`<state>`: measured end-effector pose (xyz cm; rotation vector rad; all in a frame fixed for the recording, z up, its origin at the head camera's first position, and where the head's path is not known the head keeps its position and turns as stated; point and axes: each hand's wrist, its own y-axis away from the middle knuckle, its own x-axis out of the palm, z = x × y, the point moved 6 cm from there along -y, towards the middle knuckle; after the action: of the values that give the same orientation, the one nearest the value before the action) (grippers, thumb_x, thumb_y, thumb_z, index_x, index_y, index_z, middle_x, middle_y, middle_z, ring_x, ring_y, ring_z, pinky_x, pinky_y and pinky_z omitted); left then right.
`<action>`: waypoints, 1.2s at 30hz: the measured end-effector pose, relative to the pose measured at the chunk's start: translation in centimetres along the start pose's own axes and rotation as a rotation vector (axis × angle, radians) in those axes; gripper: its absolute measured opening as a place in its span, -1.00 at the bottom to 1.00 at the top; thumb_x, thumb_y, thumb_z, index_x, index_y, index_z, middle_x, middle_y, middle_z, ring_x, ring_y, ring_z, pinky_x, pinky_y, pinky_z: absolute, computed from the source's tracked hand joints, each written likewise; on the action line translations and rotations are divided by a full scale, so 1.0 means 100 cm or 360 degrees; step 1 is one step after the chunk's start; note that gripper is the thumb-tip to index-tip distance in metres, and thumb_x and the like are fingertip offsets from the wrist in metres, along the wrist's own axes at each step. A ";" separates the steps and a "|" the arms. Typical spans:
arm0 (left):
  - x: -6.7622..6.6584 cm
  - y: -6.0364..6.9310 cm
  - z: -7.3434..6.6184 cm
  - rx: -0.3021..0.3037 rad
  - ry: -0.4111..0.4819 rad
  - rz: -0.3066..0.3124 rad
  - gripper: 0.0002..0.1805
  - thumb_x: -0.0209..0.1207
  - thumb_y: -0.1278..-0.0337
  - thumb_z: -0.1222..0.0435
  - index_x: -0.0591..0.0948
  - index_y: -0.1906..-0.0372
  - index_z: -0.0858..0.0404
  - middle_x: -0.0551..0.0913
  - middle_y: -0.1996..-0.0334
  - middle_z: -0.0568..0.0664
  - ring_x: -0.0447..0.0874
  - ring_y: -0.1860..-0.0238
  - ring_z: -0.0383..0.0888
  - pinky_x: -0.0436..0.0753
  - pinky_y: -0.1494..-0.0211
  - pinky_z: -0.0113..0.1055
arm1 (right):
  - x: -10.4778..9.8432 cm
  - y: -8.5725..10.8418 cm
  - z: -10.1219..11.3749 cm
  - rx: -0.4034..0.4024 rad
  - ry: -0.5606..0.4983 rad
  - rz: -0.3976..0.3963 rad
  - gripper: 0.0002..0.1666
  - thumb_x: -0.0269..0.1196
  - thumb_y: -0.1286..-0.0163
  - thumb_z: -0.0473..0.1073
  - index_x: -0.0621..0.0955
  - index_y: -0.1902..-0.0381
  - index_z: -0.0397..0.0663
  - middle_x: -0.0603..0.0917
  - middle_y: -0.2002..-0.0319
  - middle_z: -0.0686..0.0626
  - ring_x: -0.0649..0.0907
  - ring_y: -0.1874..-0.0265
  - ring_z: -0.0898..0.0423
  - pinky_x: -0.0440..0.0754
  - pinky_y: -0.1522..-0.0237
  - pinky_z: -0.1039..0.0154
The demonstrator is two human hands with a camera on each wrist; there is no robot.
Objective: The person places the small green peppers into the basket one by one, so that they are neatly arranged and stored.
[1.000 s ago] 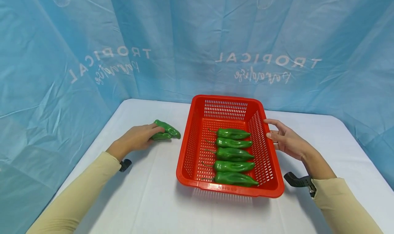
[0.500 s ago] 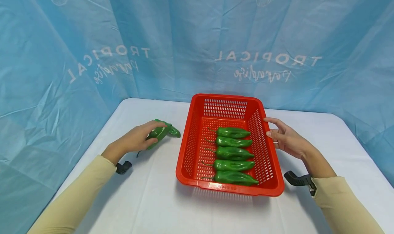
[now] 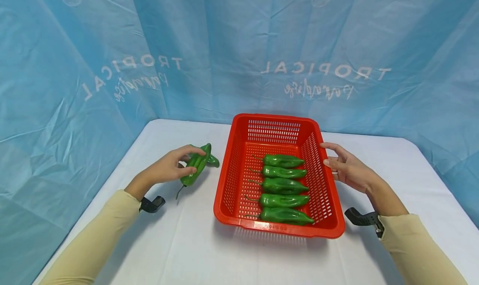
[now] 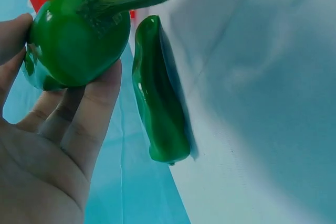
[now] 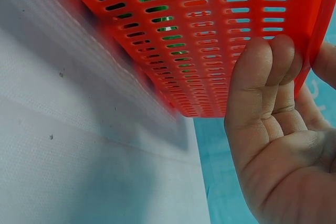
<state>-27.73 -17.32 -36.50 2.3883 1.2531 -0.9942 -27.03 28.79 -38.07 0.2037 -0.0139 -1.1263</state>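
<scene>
My left hand [image 3: 168,166] holds a green pepper [image 3: 196,167] between thumb and fingers, its stem hanging toward me. In the left wrist view this pepper [image 4: 79,38] fills the upper left, stem end facing the camera. A second green pepper [image 4: 157,98] lies on the table just beyond, partly hidden by the held one in the head view. At the right, my right hand [image 3: 349,170] grips the side rim of a red plastic basket [image 3: 278,230]. The right wrist view has its thumb at the rim and the fingers against the slotted outer wall.
Inside the basket, several green peppers [image 3: 285,187] lie side by side in a column, stems pointing left. A white cloth covers the table [image 3: 179,239]. Blue printed sheets [image 3: 232,48] hang behind and at the sides.
The left hand has taken one of the two peppers at the left, lifted it and turned it so its stem points toward me. The right hand stays on the basket rim.
</scene>
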 end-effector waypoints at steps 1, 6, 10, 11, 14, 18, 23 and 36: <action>0.000 0.000 0.000 0.0005 0.0002 0.0005 -0.47 0.23 -0.26 0.40 0.44 -0.32 0.14 0.48 -0.27 0.16 0.63 -0.11 0.23 0.70 0.07 -0.22 | 0.000 0.000 0.000 -0.0001 0.0003 0.0003 -0.40 0.04 -0.55 -0.17 0.12 -0.43 0.21 0.74 0.04 0.19 0.77 0.14 0.18 0.77 0.12 0.16; 0.002 -0.001 -0.003 0.0023 0.0012 0.0016 -0.45 0.23 -0.24 0.41 0.44 -0.32 0.15 0.48 -0.25 0.17 0.64 -0.08 0.18 0.70 0.13 -0.33 | 0.000 0.000 0.000 0.0006 0.0042 -0.0009 -0.40 0.03 -0.55 -0.17 0.12 -0.44 0.21 0.74 0.05 0.21 0.77 0.14 0.20 0.77 0.11 0.15; -0.001 -0.003 -0.008 0.0036 0.0008 -0.0003 -0.45 0.22 -0.24 0.44 0.44 -0.32 0.16 0.48 -0.25 0.17 0.64 -0.05 0.13 0.71 0.16 -0.33 | 0.000 0.000 0.000 0.0012 0.0044 -0.0009 -0.39 0.03 -0.55 -0.17 0.11 -0.45 0.21 0.73 0.04 0.21 0.77 0.14 0.20 0.77 0.11 0.15; -0.003 -0.004 -0.010 0.0047 0.0001 -0.0015 -0.45 0.21 -0.24 0.44 0.44 -0.32 0.16 0.47 -0.25 0.17 0.65 -0.02 0.11 0.71 0.16 -0.32 | 0.000 0.000 0.000 0.0010 0.0040 -0.0005 -0.39 0.03 -0.55 -0.17 0.11 -0.45 0.21 0.73 0.04 0.20 0.77 0.14 0.20 0.77 0.11 0.15; -0.011 -0.011 -0.020 0.0089 -0.0030 -0.0059 -0.44 0.21 -0.25 0.44 0.43 -0.34 0.14 0.46 -0.26 0.15 0.65 0.06 0.04 0.72 0.14 -0.26 | -0.001 0.000 0.000 0.0002 0.0017 0.0008 -0.41 0.02 -0.55 -0.18 0.13 -0.43 0.22 0.74 0.04 0.19 0.77 0.14 0.20 0.77 0.11 0.14; -0.023 -0.027 -0.040 0.0138 -0.0074 -0.0081 -0.44 0.21 -0.27 0.41 0.42 -0.35 0.13 0.42 -0.32 0.11 0.62 0.08 0.03 0.71 0.12 -0.16 | -0.001 0.000 0.000 -0.0004 -0.0012 0.0015 -0.43 0.02 -0.56 -0.19 0.15 -0.41 0.25 0.75 0.05 0.19 0.77 0.15 0.20 0.77 0.12 0.14; -0.029 -0.057 -0.066 0.0170 -0.0169 -0.0024 -0.43 0.21 -0.29 0.34 0.41 -0.38 0.11 0.37 -0.41 0.07 0.60 -0.07 0.14 0.70 0.03 -0.06 | -0.002 0.000 -0.001 -0.0006 0.0009 -0.0008 -0.42 0.02 -0.55 -0.18 0.14 -0.42 0.25 0.75 0.06 0.20 0.78 0.15 0.20 0.77 0.12 0.15; -0.021 -0.130 -0.099 0.0105 -0.0061 0.0117 -0.44 0.19 -0.31 0.24 0.40 -0.39 -0.10 0.36 -0.38 -0.01 0.61 0.05 0.00 0.69 0.16 -0.15 | -0.002 0.000 -0.001 -0.0004 0.0035 -0.0018 -0.41 0.03 -0.55 -0.18 0.13 -0.42 0.26 0.75 0.05 0.21 0.78 0.14 0.19 0.76 0.10 0.14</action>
<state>-34.55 -5.87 -26.87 2.4336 1.1271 -1.0697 -27.12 29.02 -38.18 0.2142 0.0079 -1.1355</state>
